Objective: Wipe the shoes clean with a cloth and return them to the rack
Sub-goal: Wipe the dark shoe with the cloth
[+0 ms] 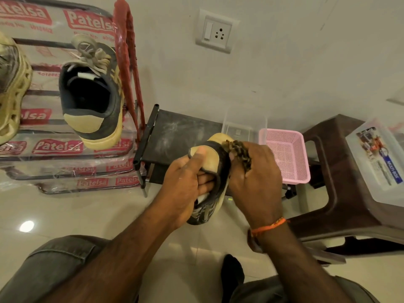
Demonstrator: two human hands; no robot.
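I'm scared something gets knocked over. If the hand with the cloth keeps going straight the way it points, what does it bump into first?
Probably the shoe itself: the right hand already presses the cloth against its side. Beyond the shoe lies the small dark shelf, though depth is hard to judge.

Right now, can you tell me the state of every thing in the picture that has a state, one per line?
Shoe in hand: held off the floor, being wiped.
Cloth: bunched, pressed on the shoe.
Left hand: grips the shoe's heel.
Right hand: grips the cloth.
Matching shoe: resting on the rack.
Pink basket: upright; contents not visible.
Plastic box: lid on, on the stool.
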